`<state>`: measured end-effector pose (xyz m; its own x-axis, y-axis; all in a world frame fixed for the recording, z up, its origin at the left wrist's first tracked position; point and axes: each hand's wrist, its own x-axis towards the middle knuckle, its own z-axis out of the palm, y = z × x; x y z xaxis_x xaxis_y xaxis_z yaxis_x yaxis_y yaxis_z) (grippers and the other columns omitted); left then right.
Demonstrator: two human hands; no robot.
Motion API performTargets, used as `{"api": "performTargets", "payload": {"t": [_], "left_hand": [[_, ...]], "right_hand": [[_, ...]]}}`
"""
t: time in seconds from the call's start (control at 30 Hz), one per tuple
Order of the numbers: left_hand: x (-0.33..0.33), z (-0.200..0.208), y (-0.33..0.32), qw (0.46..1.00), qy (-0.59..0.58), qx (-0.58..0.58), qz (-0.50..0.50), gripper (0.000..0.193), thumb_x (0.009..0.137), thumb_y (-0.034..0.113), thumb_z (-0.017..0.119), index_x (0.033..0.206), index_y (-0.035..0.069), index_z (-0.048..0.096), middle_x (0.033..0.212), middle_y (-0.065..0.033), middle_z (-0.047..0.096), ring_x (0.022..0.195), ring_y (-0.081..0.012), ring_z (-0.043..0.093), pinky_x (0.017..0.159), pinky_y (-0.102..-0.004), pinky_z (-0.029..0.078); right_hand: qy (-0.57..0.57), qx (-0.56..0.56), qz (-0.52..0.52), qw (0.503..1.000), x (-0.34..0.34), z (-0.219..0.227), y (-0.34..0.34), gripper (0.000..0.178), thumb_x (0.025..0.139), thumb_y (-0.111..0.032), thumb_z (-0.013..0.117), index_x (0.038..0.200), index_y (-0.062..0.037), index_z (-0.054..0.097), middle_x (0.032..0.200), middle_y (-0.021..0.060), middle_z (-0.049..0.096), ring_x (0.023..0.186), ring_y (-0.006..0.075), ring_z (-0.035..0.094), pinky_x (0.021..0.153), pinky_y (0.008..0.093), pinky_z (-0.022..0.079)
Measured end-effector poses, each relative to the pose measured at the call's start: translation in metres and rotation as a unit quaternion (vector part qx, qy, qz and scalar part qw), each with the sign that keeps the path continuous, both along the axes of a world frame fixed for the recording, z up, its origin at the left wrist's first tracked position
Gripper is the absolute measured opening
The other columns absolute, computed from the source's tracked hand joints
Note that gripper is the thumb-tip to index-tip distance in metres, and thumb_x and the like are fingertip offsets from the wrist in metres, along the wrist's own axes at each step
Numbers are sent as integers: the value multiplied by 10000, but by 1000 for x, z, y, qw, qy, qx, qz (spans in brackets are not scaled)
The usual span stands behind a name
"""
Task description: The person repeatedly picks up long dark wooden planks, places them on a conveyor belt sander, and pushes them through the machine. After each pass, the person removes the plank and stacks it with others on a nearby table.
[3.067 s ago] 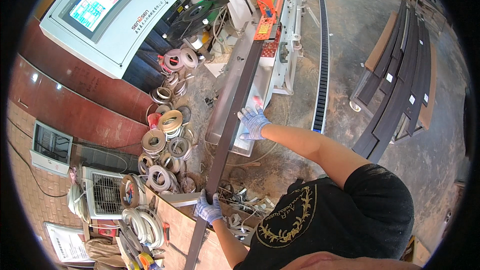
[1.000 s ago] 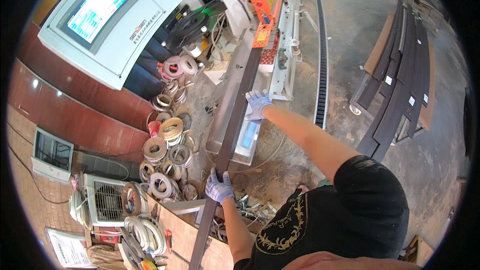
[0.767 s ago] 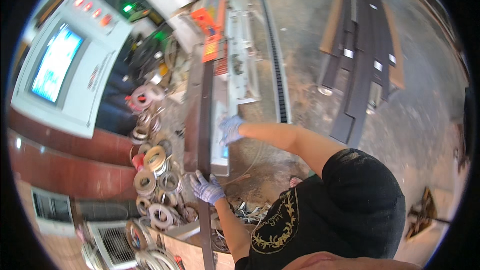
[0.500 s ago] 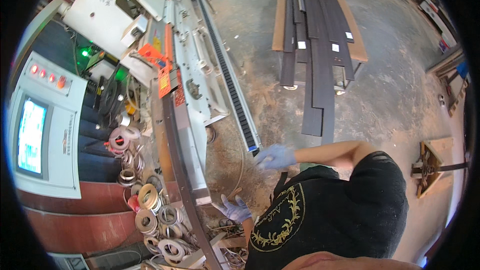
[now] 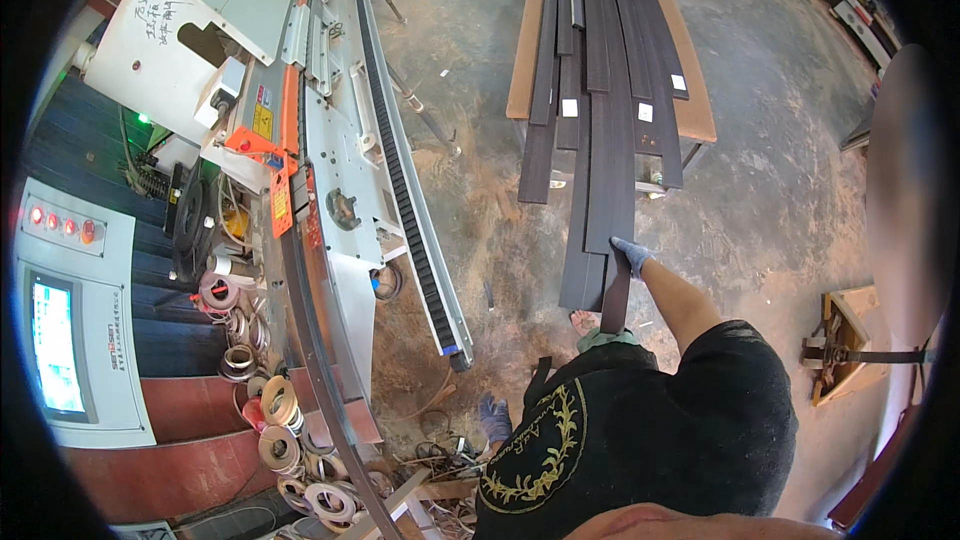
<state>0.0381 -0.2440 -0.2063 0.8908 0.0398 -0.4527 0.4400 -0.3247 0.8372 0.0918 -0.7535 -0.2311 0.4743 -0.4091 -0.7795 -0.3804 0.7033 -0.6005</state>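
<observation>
A pale grey control panel (image 5: 110, 275) with a lit rectangular screen (image 5: 55, 345) was positioned at the far left. Ring-shaped coils of pale and brown banding (image 5: 265, 450) were heaped below and to the right of it. A long, narrow, dark brown strip (image 5: 322, 380) was laid lengthwise along the infeed side of the machine; its upper end was located at a bright orange metal guard (image 5: 280, 205), and its lower end was cut off by the lower edge of the view. To the right, the white metal machine bed (image 5: 335, 175) was flanked by a long black segmented track (image 5: 402, 190). The gloved left hand (image 5: 495, 418) was held low beside the torso, apart from the strip, with its fingers loosely extended. The gloved right hand (image 5: 633, 256) was placed against the near end of a dark brown board (image 5: 615, 300); whether its fingers were closed on the board could not be determined. Further flat dark boards (image 5: 600, 150), some marked with white labels (image 5: 645, 112), were stacked lengthwise on a brown-topped cart (image 5: 690, 90).
</observation>
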Motion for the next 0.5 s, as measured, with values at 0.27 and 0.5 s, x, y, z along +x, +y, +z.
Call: {"api": "performTargets", "payload": {"t": [0.27, 0.5], "left_hand": [[1, -13, -33, 999, 29, -23, -15, 488, 797, 68, 677, 1254, 13, 513, 1185, -121, 573, 1039, -223, 548, 919, -340, 439], [24, -18, -18, 994, 51, -1, -102, 502, 843, 113, 647, 1306, 17, 476, 1278, -156, 536, 1166, -264, 513, 975, -375, 414]], "right_hand": [[-20, -44, -4, 999, -4, -71, -20, 384, 733, -387, 800, 859, -55, 655, 739, 30, 607, 584, 152, 530, 537, 314, 419], [-22, -42, 22, 999, -38, -3, -23, 608, 780, -398, 750, 1171, 33, 575, 1082, 126, 657, 946, 216, 635, 852, 347, 507]]}}
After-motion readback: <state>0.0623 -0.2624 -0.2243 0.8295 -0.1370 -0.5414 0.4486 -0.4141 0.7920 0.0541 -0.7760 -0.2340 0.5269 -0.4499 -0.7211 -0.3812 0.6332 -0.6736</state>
